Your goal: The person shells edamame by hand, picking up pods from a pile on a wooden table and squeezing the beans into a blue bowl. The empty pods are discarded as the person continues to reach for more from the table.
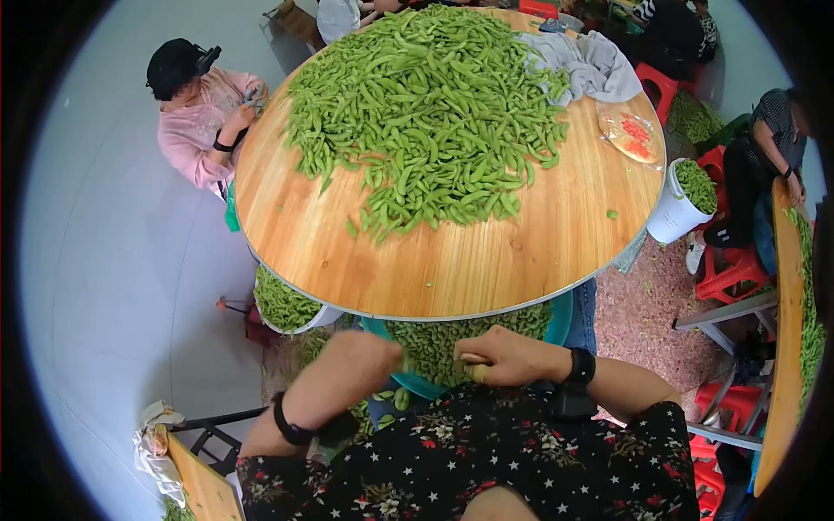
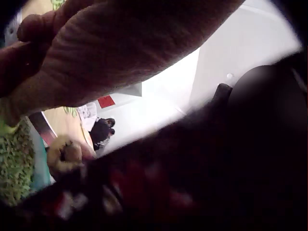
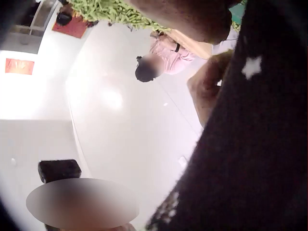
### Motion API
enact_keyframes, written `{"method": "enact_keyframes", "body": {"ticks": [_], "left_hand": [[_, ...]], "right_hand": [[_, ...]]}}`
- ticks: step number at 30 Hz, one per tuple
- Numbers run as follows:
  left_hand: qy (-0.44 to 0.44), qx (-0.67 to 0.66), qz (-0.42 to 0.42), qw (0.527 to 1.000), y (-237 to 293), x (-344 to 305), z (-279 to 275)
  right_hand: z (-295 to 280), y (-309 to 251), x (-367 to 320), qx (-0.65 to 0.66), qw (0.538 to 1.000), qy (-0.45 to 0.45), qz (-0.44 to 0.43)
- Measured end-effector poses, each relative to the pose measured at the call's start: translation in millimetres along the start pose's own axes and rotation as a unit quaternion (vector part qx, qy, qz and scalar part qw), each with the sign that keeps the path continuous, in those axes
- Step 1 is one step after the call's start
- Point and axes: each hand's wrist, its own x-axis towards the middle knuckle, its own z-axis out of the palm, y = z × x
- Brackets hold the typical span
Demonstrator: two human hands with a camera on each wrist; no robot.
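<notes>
Because everything sits so close, strays could easily spread

While shelled green beans (image 1: 430,347) show in the turquoise basin (image 1: 563,319) under the near edge of the round table (image 1: 287,234), the left hand (image 1: 352,358) and right hand (image 1: 511,356) are above its near side, a little apart. Both have their fingers curled. A green blur sits at the left fingertips, perhaps a soybean pod, but I cannot tell whether either hand is pinching one; the wrist views are too dark and partial to settle it.

The soybean pods (image 1: 434,113) lie heaped over the far middle of the table, with a thin spill toward its near side. More fill a white bucket (image 1: 317,323) at the near left, and a few larger green pieces (image 1: 401,398) lie just on the near side of the basin.

The likeliest trouble is mixing: a pod or husk let go between the hands could drop among the beans. Beans could also miss the basin, since the tabletop covers its far part and leaves a narrow opening. The heap looks loose, so pulling pods from its foot might start a slide. A raised wrist might knock the table's rim.
</notes>
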Motion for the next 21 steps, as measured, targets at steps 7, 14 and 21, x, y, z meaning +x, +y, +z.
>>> {"method": "enact_keyframes", "body": {"ticks": [7, 14, 21], "left_hand": [[0.455, -0.051, -0.016, 0.889, -90, 148, -55], [0.353, -0.110, -0.041, 0.928, -111, 177, -54], [0.362, -0.061, -0.030, 0.930, -114, 151, -30]], "right_hand": [[7, 10, -4, -0.077, 0.992, -0.018, 0.096], [-12, 0, -18, -0.017, 0.995, 0.058, 0.080], [17, 57, 24, -0.036, 0.996, -0.019, 0.083]]}}
